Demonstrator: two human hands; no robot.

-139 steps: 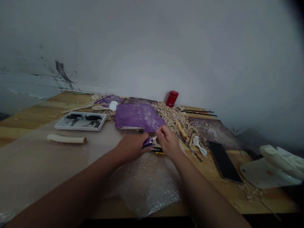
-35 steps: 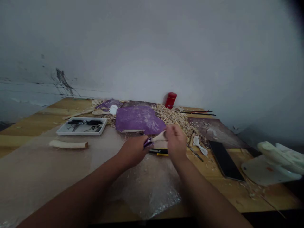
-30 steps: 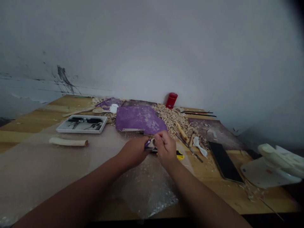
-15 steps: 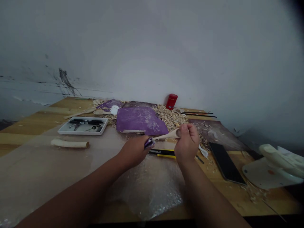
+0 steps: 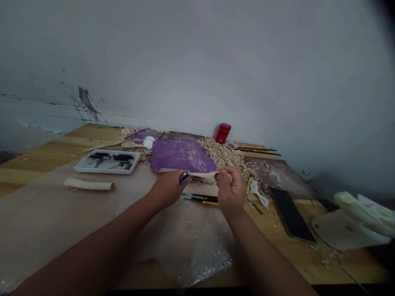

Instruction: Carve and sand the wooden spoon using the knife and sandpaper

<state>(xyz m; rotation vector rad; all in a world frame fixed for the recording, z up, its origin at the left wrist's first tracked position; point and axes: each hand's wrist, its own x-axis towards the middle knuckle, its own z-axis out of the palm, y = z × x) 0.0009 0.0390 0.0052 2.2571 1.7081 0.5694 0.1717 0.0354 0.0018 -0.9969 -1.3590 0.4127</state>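
My left hand (image 5: 168, 190) is closed on a small folded piece of purple sandpaper (image 5: 184, 177), pressed against one end of a pale wooden spoon-like piece (image 5: 203, 176). My right hand (image 5: 228, 190) is closed on the other end of that wooden piece. Both hands hover just above the table, over a sheet of bubble wrap (image 5: 191, 242). A yellow and black utility knife (image 5: 202, 198) lies on the table right under the hands.
A large purple sandpaper sheet (image 5: 180, 155) and a heap of wood shavings (image 5: 226, 156) lie behind the hands. A white tray of tools (image 5: 106, 161), a wooden stick (image 5: 88, 184), a red can (image 5: 222, 132), a black slab (image 5: 288, 213) and a white object (image 5: 354, 220) surround them.
My right hand has come back left toward my left hand with the wooden piece, which it had pulled out to the right half a second ago. The rubbing strokes repeat across the frames.
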